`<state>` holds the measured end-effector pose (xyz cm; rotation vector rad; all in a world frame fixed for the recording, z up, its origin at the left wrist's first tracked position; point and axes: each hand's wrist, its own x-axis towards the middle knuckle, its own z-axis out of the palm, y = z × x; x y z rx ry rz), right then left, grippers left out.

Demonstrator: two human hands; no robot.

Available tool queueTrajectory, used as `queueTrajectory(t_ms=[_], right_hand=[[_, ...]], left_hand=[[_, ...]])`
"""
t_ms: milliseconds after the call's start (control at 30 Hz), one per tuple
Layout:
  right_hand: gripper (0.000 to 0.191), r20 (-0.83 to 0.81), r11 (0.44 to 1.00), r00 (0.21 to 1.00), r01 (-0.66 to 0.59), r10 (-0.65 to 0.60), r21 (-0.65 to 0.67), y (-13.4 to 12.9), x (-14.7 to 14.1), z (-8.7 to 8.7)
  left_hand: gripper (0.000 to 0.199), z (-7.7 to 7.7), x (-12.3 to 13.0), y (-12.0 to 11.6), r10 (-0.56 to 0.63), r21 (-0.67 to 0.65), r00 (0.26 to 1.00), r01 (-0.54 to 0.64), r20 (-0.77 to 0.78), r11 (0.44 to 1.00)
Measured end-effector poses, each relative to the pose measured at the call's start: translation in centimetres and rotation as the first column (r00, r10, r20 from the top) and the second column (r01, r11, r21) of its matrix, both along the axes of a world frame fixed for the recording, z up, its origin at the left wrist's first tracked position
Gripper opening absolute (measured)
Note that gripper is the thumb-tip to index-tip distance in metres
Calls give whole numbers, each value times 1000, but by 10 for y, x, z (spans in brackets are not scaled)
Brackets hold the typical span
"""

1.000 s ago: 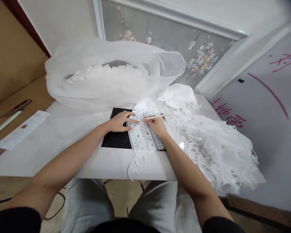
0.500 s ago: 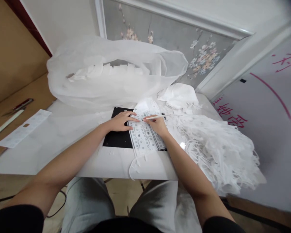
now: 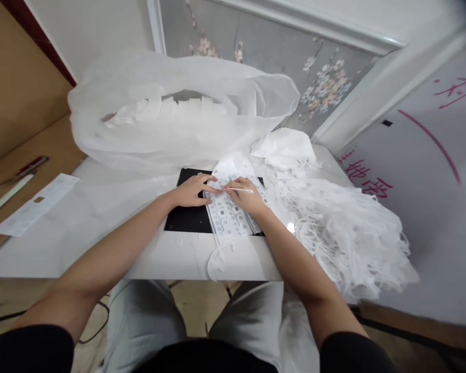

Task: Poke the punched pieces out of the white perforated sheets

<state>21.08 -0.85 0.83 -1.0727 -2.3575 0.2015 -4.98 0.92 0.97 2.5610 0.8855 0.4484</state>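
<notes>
A white sheet printed with small rings and curved shapes [image 3: 227, 223] lies on a black mat [image 3: 186, 219]. My left hand [image 3: 194, 190] rests on the sheet's left side, fingers spread. Over the sheet, my right hand [image 3: 248, 199] is closed around a thin white stick-like tool [image 3: 244, 190], whose free end points right. The tool's working tip is hidden near my fingertips, by the left hand's index finger. From the sheet's lower edge a thin white strip [image 3: 208, 264] curls down towards the front of the table.
Behind the hands, a big translucent bag [image 3: 140, 140] holds white pieces. A heap of white strips [image 3: 345, 233] covers the right side. To the left are a white slotted strip [image 3: 34, 204] and a red-handled tool [image 3: 31, 166]. A whiteboard [image 3: 419, 217] stands at right.
The tool has swung in my right hand, so its free end sits lower and closer to the hand. My left hand stays on the sheet. The whole view has shifted slightly.
</notes>
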Motion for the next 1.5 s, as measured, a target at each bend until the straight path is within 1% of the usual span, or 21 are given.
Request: queueTrajectory(t_ms=[67,167,300,433,500,567,633,700,767,800,833,900,933,967,1033,1100,1233,1333,1400,1500], right_hand=[[32,68,997,998,4,-9,71,1,-1,-2],[36,95,990,994,38,-51,132,1,-2,-4],[38,93,988,992,69,-82,136,1,-2,-7],[39,87,987,989,107,-118,116,0,-4,-8],[37,43,984,987,149,-154,100,0,-3,-7],[35,-48,976,978,204,-201,71,1,0,-6],[34,-189,969,952,246,-240,8,2,5,-2],[32,-340,964,902,251,-267,-92,2,11,2],[30,-455,957,846,200,-277,-210,0,17,8],[30,-487,952,833,144,-264,-270,-4,18,11],[29,-502,942,832,73,-238,-327,-8,19,13],[29,-494,907,854,-67,-163,-415,-20,17,16],[28,-480,891,867,-105,-136,-441,-27,15,17],[27,-466,884,876,-117,-123,-453,-33,12,17],[24,-455,891,880,-92,-137,-445,-41,7,14],[24,-460,901,869,-37,-184,-432,-43,4,10],[30,-470,909,827,110,-308,-402,-26,3,2],[35,-483,910,799,181,-358,-374,-10,3,0],[34,-459,905,809,197,-367,-377,-2,2,-2],[33,-383,895,851,197,-359,-399,2,0,-3]], left_hand=[[41,1,0,0,-4,14,1000,4,-12,1000],[44,2,3,-2,-9,43,999,10,-38,999],[47,5,9,-7,-4,88,997,11,-82,996],[49,8,12,-12,7,99,993,5,-121,995],[48,9,12,-13,12,98,991,1,-133,995],[48,10,12,-13,19,95,991,-6,-135,995],[48,10,11,-13,22,88,991,-10,-133,996],[48,10,10,-13,20,79,991,-9,-134,997],[48,10,9,-13,13,65,990,-4,-139,998],[48,10,8,-13,10,55,990,-2,-139,999],[49,9,7,-13,11,43,991,-6,-136,999],[51,9,6,-14,25,15,992,-23,-127,1000],[52,8,5,-14,34,0,992,-35,-122,999],[53,7,5,-14,42,-12,992,-44,-119,999],[54,6,4,-13,39,-27,992,-42,-117,999],[55,4,5,-12,26,-20,994,-28,-109,999],[52,0,11,-10,-1,41,998,4,-59,999],[48,-1,17,-10,-30,96,999,32,-25,995],[45,-1,20,-9,-42,122,999,43,-11,992],[45,-1,22,-9,-49,132,999,51,-14,990]])
